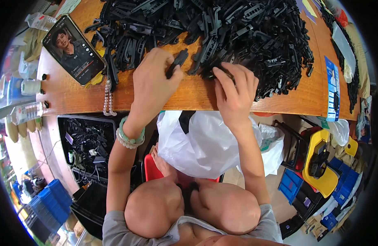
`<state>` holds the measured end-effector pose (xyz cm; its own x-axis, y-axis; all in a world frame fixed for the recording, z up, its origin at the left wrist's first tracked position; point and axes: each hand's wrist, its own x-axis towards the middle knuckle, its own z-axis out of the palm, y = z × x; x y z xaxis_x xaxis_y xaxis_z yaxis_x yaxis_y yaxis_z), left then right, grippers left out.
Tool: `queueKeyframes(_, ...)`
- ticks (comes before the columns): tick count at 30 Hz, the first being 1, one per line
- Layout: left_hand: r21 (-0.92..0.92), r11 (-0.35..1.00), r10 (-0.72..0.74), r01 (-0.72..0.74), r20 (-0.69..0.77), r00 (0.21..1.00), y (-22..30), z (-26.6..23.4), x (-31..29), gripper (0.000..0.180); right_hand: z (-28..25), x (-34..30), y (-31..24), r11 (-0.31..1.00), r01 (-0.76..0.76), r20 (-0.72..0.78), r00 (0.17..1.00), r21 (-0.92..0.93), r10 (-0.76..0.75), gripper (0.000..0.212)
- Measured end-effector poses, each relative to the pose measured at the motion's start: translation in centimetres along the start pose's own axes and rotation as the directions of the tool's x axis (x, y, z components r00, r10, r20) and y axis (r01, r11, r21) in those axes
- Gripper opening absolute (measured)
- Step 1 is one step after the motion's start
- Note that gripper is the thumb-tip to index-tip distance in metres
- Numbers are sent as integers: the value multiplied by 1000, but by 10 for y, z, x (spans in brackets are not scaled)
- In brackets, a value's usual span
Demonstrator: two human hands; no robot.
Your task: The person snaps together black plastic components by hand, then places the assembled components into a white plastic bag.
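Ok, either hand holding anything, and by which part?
The left hand pinches a black plastic piece near its lower end; whether the right hand grips one cannot be told.

Two hands: left hand (155, 78), right hand (237, 91). One black part (178, 62) in left hand; beyond both hands, heap of black parts (254, 39), too many to count. Left of left hand: one phone (74, 51), two clear bottles (27, 112). On left wrist: two bracelets (130, 143). Right of right hand: one blue leaflet (332, 88). Nearer body than hands: at least two white bags (205, 141).
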<state>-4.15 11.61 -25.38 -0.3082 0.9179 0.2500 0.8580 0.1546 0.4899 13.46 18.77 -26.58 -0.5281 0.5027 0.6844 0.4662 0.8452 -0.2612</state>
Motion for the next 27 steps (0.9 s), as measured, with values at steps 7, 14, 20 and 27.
queueKeyframes(7, -871, 140, -144, 470, 452, 880, 2, -17, -30, 15, -35, 4, -11, 544, -473, 385, 881, 693, 275, 21)
queueKeyframes(14, -843, 115, -156, 525, 506, 848, 18, -13, -41, 28, -41, -3, -33, 598, -460, 431, 879, 656, 204, 23)
queueKeyframes(20, -826, 428, -32, 366, 391, 920, 24, -14, -49, 30, -35, -11, -27, 749, -291, 205, 956, 595, 208, 28)
queueKeyframes(27, -653, 757, 109, 6, 136, 985, 28, -17, -53, 30, -37, -16, -29, 657, -409, 266, 912, 633, 312, 31)
